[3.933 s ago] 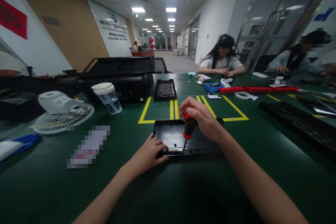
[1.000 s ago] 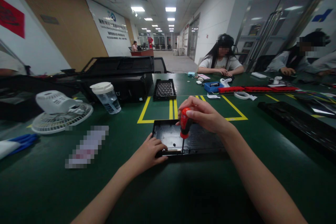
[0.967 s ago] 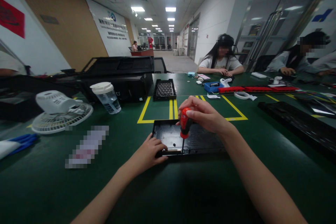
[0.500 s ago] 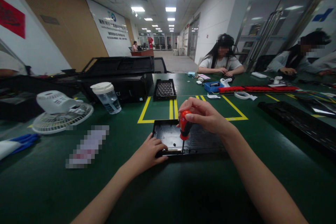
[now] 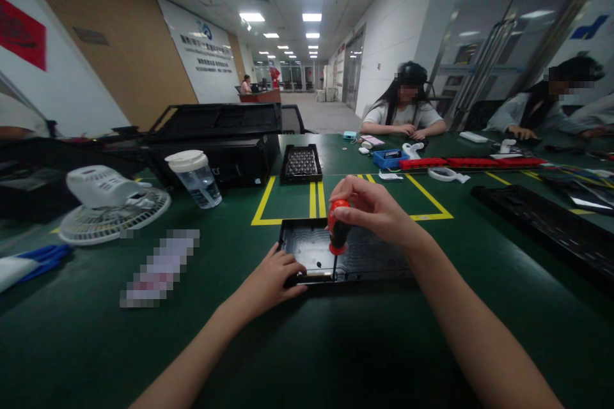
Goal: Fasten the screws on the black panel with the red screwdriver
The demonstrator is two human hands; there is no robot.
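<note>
On the tabletop [image 5: 230, 364], the left hand's [image 5: 275, 275] grip pinches the near wall of a black tray [image 5: 304, 244]. The right hand's [image 5: 371, 208] grip is closed round a screwdriver [image 5: 339, 233], shaft down inside, by that wall. The step looks like screwdriving; the next move calls for a steady tray and straight shaft. A few seconds ago the screwdriver leaned more.

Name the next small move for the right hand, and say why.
Probably a slight twist of the screwdriver: the right hand grips its handle, its shaft points down at the black tray's near side, and the left hand holds the tray's near left corner.
</note>
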